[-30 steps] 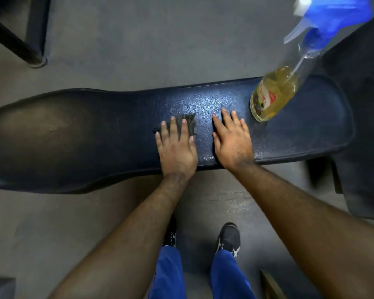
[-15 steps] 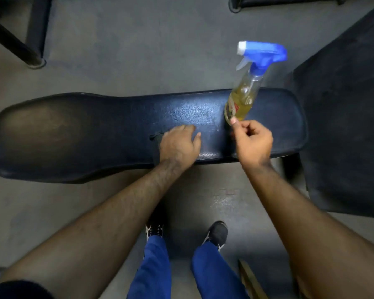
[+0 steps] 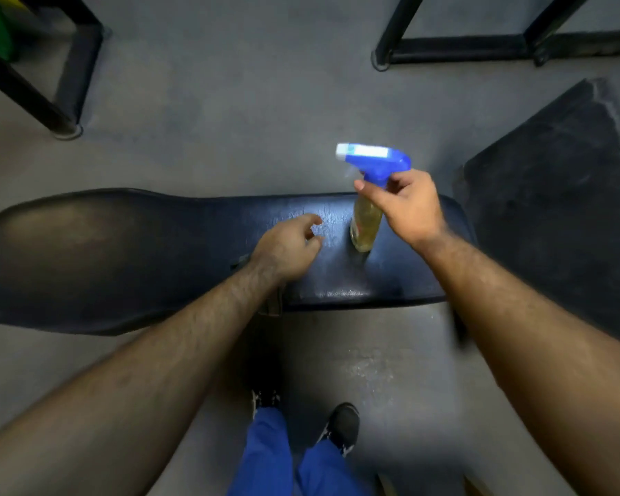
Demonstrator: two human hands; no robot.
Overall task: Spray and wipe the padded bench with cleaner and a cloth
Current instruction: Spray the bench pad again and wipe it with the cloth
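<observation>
A long padded bench (image 3: 122, 252) in dark blue vinyl runs across the view. The spray bottle (image 3: 364, 227), holding yellow liquid under a blue trigger head, stands upright on the bench's right part. My right hand (image 3: 405, 205) grips the bottle's neck just under the trigger. My left hand (image 3: 287, 245) hovers over the bench left of the bottle, its fingers loosely curled with nothing between them. Only a dark corner of the cloth (image 3: 241, 261) shows, lying on the bench beside my left wrist; the rest is hidden.
Black metal frame legs stand on the grey floor at the top left (image 3: 68, 84) and top right (image 3: 480, 48). A dark padded surface (image 3: 569, 209) lies right of the bench. My shoe (image 3: 340, 427) and blue trousers are below the bench's near edge.
My right hand rose from the bottle's base to its neck and closed round it. My left hand lifted off the cloth and moved right. The view has pulled back from the bench.
</observation>
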